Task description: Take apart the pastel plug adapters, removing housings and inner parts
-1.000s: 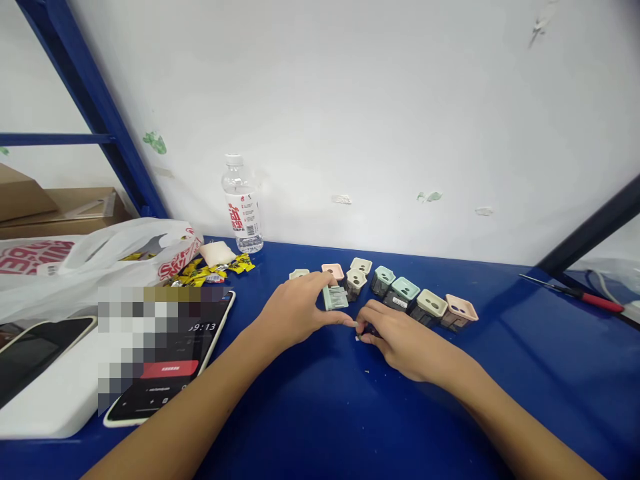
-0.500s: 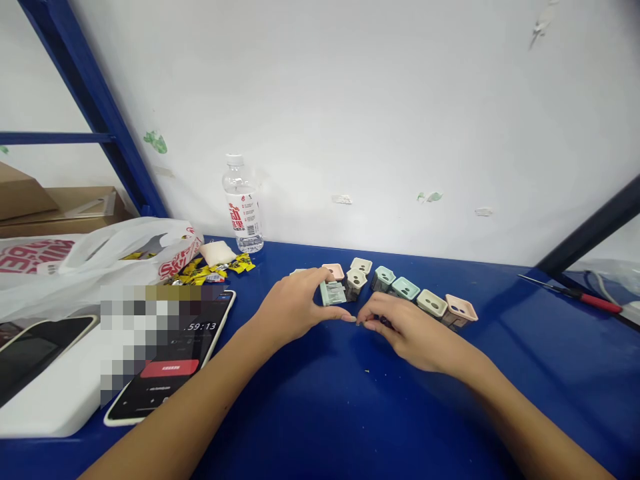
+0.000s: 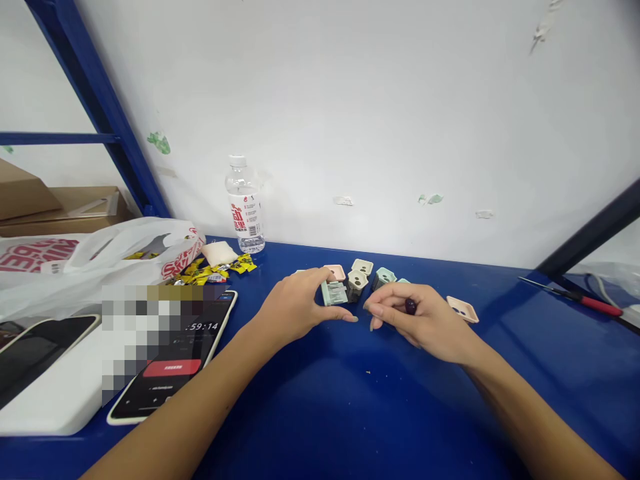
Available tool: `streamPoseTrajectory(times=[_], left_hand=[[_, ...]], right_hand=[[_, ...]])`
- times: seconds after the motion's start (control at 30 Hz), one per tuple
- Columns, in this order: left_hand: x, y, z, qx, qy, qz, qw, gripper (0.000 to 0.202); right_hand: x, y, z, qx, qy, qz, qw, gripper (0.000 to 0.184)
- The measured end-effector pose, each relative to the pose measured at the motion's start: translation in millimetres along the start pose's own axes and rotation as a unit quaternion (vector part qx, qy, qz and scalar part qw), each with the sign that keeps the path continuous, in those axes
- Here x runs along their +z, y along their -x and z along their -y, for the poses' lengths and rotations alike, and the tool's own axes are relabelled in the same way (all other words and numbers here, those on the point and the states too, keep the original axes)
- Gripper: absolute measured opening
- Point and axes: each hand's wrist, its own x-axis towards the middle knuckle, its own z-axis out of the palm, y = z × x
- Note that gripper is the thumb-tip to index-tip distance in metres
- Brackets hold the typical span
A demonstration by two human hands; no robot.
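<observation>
My left hand grips a mint-green two-hole pencil sharpener on its side between thumb and fingers, its grey inner part facing right. Close by on the right, my right hand is closed, thumb and fingertips pinched together. A dark purple rounded end shows between its fingers; the rest of that thing is hidden. Behind the hands stand more sharpeners: a pink one, cream ones and a mint one. Another pink sharpener sits right of my right hand. Others are partly covered by my hands.
On the left lie a phone with a lit screen, a white case or box, a plastic bag and yellow wrappers. A water bottle stands by the wall. A red-handled screwdriver lies far right. Crumbs dot the blue table.
My right hand has drawn slightly right, away from the left thumb, and turned so the dark rounded end shows more. It now covers the cream sharpener on the right. My left hand stays put.
</observation>
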Motion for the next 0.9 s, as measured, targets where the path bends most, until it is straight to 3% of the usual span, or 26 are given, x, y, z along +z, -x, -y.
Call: streamPoseTrajectory(times=[0.47, 0.73, 0.9], left_hand=[[2.0, -0.1, 0.0, 0.005, -0.007, 0.001, 1.0, 0.057], [7.7, 1.9, -1.8, 0.067, 0.026, 0.011, 0.997, 0.057], [9.9, 3.3, -4.3, 0.113, 0.052, 0.02, 0.992, 0.053]], right_hand=[[-1.1, -1.0, -2.2, 0.006, -0.083, -0.016, 0.996, 0.031], [0.2, -2.7, -3.5, 0.022, -0.095, -0.006, 0.995, 0.034], [-0.4, -0.1, -1.7, 0.049, -0.107, 0.046, 0.992, 0.039]])
